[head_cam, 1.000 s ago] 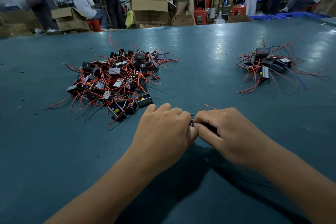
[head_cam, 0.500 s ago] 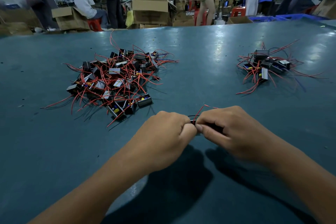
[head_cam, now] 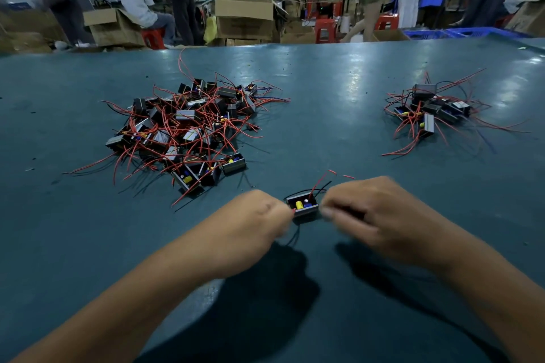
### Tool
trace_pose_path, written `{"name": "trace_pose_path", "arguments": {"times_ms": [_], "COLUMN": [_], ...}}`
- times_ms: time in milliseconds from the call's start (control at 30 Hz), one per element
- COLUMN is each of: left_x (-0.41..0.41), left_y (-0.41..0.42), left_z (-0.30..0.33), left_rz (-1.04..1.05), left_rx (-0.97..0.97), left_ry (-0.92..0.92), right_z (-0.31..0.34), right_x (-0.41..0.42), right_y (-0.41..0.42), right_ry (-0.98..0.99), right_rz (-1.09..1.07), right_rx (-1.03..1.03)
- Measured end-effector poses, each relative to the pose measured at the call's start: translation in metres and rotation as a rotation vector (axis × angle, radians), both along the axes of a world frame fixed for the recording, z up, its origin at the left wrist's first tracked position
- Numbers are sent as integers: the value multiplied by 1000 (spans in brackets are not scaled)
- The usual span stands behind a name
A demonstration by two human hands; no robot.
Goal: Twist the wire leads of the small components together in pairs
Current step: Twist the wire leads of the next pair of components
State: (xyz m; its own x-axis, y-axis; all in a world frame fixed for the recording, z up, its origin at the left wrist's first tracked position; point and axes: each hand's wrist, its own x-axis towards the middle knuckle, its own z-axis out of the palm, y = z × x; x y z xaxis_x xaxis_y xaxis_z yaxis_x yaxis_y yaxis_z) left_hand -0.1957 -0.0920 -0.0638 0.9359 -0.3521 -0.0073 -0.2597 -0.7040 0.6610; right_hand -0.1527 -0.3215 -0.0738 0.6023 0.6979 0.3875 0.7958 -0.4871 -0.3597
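A small black open-topped component (head_cam: pixel 303 206) with yellow and blue parts inside lies on the teal table (head_cam: pixel 324 115) between my hands. Red and black leads (head_cam: pixel 320 184) rise from its far side. More leads run out of its left end into my left hand (head_cam: pixel 259 215), whose curled fingers hold them. My right hand (head_cam: pixel 365 212), blurred, is curled beside the component's right end; whether it holds a lead cannot be made out.
A large heap of components with tangled red wires (head_cam: pixel 188 130) lies at the left. A smaller heap (head_cam: pixel 433 110) lies at the far right. Beyond the table's far edge are cardboard boxes (head_cam: pixel 244 18), red stools and several people.
My hands were pressed together over the component; now they have drawn apart, left hand leftward and right hand rightward, and the component shows between them.
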Motion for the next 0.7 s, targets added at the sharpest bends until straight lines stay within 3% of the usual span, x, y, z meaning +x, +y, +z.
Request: {"name": "trace_pose_path", "arguments": {"times_ms": [100, 200, 533, 700], "left_x": [4, 7, 0, -4], "left_y": [29, 29, 20, 20], "left_z": [7, 7, 0, 0], "left_rz": [161, 90, -171, -224], "left_rx": [-192, -291, -35, 27], "left_ry": [-6, -35, -196, -254], "right_z": [6, -1, -3, -3], "right_x": [6, 2, 2, 1], "right_y": [-11, 1, 2, 0], "right_ry": [54, 82, 144, 334], "right_rz": [-101, -65, -115, -151], "right_rx": [150, 105, 127, 213]}}
